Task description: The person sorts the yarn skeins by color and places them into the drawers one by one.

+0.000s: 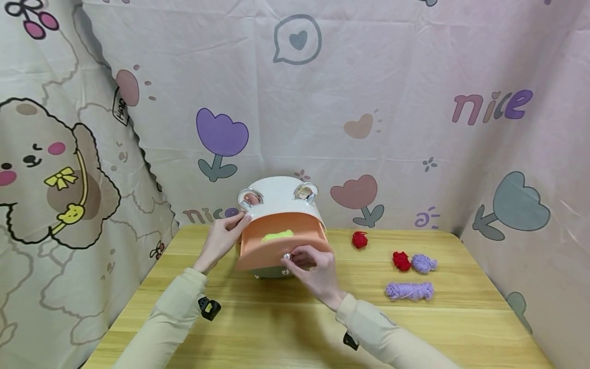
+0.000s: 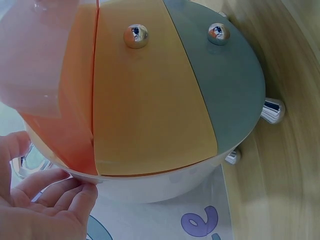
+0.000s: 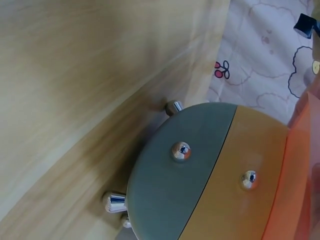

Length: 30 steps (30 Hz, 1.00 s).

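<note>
Head view: patterned cloth [image 1: 295,102] hangs behind the worktop [image 1: 276,328], where yarn [image 1: 409,291] lies right of the cabinet [image 1: 278,192]. My right grip [image 1: 315,269] pinches the open drawer's knob [image 1: 287,256]; my left grip [image 1: 222,239] holds the cabinet's edge.

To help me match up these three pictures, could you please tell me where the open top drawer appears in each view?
Head: the open top drawer is just below the picture's middle, slightly left.
Left wrist: the open top drawer is at upper left, cut off by the frame.
Right wrist: the open top drawer is along the lower right edge, cut off.
Shared landmark: the grey-green bottom drawer, partly hidden in the head view.
</note>
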### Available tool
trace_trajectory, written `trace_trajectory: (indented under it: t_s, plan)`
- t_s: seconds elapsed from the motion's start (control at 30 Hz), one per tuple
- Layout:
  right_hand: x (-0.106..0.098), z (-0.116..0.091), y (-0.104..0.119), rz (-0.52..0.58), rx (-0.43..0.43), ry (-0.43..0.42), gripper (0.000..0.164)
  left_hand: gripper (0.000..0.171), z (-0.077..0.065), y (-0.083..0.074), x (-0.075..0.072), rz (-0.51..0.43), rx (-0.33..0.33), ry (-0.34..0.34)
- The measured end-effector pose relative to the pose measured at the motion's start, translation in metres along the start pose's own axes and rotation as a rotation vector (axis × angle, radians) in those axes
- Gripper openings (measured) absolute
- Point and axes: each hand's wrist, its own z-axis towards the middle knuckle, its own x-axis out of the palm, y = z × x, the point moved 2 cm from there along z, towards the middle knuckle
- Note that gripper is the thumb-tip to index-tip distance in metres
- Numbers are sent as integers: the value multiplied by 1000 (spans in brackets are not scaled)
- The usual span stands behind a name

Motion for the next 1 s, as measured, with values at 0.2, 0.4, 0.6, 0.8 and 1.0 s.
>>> trace_trajectory:
  t_s: [0.2, 0.4, 0.6, 0.8, 1.0]
  plan:
    - [3, 5, -5, 2, 49, -10, 19, 62, 0, 0, 0, -5, 6, -2]
    - [6, 9, -12, -19, 89, -11, 16, 63, 0, 1, 0, -3, -3, 2]
    - [7, 15, -15, -3, 145, 8, 15, 64, 1, 2, 0, 1, -13, 3]
    - [10, 21, -19, 2, 195, 17, 14, 64, 2, 3, 0, 2, -18, -3]
    - [13, 26, -23, -17, 230, 11, 15, 63, 1, 1, 0, 4, -4, -2]
